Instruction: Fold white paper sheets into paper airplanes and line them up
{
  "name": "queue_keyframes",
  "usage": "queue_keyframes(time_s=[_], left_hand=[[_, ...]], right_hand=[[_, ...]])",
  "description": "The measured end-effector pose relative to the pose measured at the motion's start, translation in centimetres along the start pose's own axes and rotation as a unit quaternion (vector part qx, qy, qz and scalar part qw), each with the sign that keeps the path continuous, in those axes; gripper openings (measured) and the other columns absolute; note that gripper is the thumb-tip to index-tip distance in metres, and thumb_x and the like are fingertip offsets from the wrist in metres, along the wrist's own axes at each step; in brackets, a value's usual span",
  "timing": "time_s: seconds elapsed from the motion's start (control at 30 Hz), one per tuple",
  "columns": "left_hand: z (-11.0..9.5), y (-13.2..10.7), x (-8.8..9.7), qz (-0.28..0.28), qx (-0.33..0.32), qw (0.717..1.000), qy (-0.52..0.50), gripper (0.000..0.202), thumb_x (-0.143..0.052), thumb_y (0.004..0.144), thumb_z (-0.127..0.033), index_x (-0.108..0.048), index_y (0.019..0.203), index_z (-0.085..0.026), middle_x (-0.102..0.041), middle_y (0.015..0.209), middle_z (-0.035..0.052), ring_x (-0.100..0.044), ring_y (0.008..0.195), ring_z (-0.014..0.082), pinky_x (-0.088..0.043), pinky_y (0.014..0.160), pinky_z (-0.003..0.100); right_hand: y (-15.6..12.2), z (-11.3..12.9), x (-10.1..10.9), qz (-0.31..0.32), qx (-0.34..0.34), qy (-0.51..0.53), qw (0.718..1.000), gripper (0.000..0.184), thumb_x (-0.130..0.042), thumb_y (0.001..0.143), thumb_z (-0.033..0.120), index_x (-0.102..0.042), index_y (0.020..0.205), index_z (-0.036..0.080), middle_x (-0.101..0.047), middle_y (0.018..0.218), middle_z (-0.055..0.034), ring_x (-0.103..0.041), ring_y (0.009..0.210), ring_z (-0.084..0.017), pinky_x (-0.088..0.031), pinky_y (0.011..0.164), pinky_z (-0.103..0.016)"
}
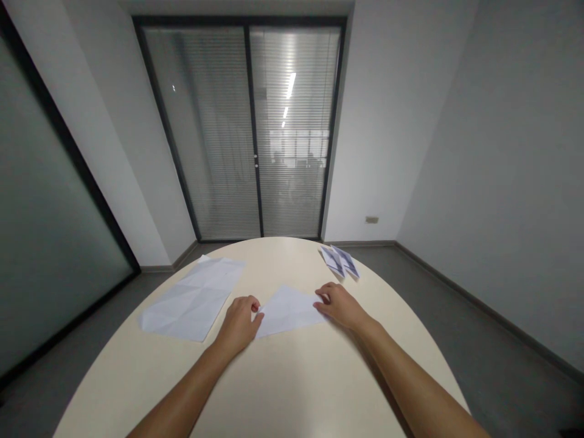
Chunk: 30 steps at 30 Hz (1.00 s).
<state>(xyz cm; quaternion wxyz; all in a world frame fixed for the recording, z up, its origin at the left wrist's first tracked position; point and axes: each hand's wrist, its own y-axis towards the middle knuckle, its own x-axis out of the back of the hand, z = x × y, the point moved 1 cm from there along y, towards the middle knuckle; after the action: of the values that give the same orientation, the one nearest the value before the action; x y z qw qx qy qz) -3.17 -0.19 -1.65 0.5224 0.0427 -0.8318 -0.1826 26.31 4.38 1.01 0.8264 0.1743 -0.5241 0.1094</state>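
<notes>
Left forearm (pixel 182 389): nearest us, reaching forward and inward across the table (pixel 283 389).
Creased sheet (pixel 194 298): flat, to the left of our left hand (pixel 238 323) and apart from it.
Left hand: fingers curled, thumb at the left edge of the folded paper (pixel 289 310); we cannot tell whether it pinches.
Folded paper: between our two hands, right of the left one and left of the right hand (pixel 341 306); neither is clearly nearer.
Paper axis: long, roughly hand to hand, right end slightly farther from us; the peak points away from us.
Right hand: half curled, thumb and fingertips at the paper's right end; we cannot confirm a grip.
Printed pieces (pixel 340 261): beyond our right hand, apart from it.
</notes>
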Motion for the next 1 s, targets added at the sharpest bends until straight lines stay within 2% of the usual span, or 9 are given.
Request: queue_keyframes(time_s=[0.13, 0.3, 0.5, 0.63, 0.77, 0.9, 1.0], left_hand=[[-0.4, -0.1, 0.2, 0.006, -0.004, 1.000, -0.004, 0.012, -0.063, 0.084, -0.013, -0.066, 0.094, -0.018, -0.068, 0.085, 0.0032, -0.061, 0.090, 0.0209, -0.045, 0.085, 0.033], [-1.5, -0.2, 0.6, 0.021, -0.012, 0.998, 0.051, 0.013, -0.060, 0.087, -0.013, -0.070, 0.093, -0.019, -0.071, 0.089, 0.0047, -0.062, 0.092, 0.0216, -0.044, 0.087, 0.034], [-2.9, -0.6, 0.9, 0.053, -0.041, 0.986, 0.152, 0.022, -0.049, 0.093, -0.014, -0.071, 0.091, -0.018, -0.069, 0.095, 0.0102, -0.059, 0.098, 0.0273, -0.042, 0.087, 0.040], [-3.2, -0.8, 0.8, 0.064, -0.043, 0.981, 0.179, 0.026, -0.046, 0.092, -0.009, -0.070, 0.091, -0.017, -0.067, 0.098, 0.0121, -0.058, 0.097, 0.0278, -0.044, 0.085, 0.040], [-3.2, -1.0, 0.7, 0.074, -0.052, 0.983, 0.159, 0.030, -0.044, 0.092, -0.005, -0.070, 0.098, -0.019, -0.067, 0.101, 0.0099, -0.058, 0.101, 0.0255, -0.045, 0.085, 0.037], [-3.7, -1.1, 0.8, 0.094, -0.063, 0.985, 0.128, 0.035, -0.043, 0.090, -0.001, -0.068, 0.104, -0.021, -0.069, 0.105, 0.0078, -0.060, 0.104, 0.0225, -0.046, 0.089, 0.034], [-4.2, -1.2, 1.0, 0.094, -0.058, 0.986, 0.123, 0.031, -0.044, 0.091, -0.004, -0.067, 0.101, -0.021, -0.069, 0.104, 0.0082, -0.061, 0.103, 0.0225, -0.047, 0.089, 0.035]], right_hand=[[0.1, -0.3, -0.1, -0.003, 0.005, 0.008, 1.000, 0.021, -0.065, 0.084, 0.037, -0.072, 0.083, 0.017, -0.068, 0.101, -0.0103, -0.062, 0.095, -0.024, -0.044, 0.086, -0.030], [0.3, -0.8, -0.3, 0.008, 0.009, 0.021, 1.000, 0.023, -0.065, 0.084, 0.037, -0.070, 0.073, 0.018, -0.069, 0.096, -0.0095, -0.063, 0.089, -0.023, -0.046, 0.082, -0.030], [0.6, -1.3, -0.8, -0.010, -0.025, 0.045, 0.999, 0.022, -0.068, 0.080, 0.035, -0.075, 0.092, 0.017, -0.070, 0.101, -0.0104, -0.064, 0.093, -0.024, -0.046, 0.086, -0.032], [0.6, -1.0, -1.0, -0.010, -0.007, 0.064, 0.998, 0.020, -0.066, 0.080, 0.029, -0.073, 0.094, 0.017, -0.070, 0.092, -0.0073, -0.063, 0.083, -0.021, -0.046, 0.077, -0.030], [0.4, -0.6, -1.0, -0.011, 0.002, 0.080, 0.997, 0.026, -0.063, 0.080, 0.025, -0.070, 0.104, 0.018, -0.069, 0.085, -0.0050, -0.061, 0.076, -0.019, -0.045, 0.070, -0.030], [0.3, -0.3, -1.2, -0.015, 0.021, 0.096, 0.995, 0.035, -0.062, 0.082, 0.022, -0.068, 0.115, 0.019, -0.071, 0.098, -0.0070, -0.063, 0.083, -0.020, -0.047, 0.076, -0.030], [0.3, -0.1, -1.3, -0.015, 0.036, 0.101, 0.994, 0.033, -0.058, 0.083, 0.020, -0.070, 0.114, 0.019, -0.072, 0.105, -0.0082, -0.065, 0.089, -0.021, -0.048, 0.082, -0.031]])
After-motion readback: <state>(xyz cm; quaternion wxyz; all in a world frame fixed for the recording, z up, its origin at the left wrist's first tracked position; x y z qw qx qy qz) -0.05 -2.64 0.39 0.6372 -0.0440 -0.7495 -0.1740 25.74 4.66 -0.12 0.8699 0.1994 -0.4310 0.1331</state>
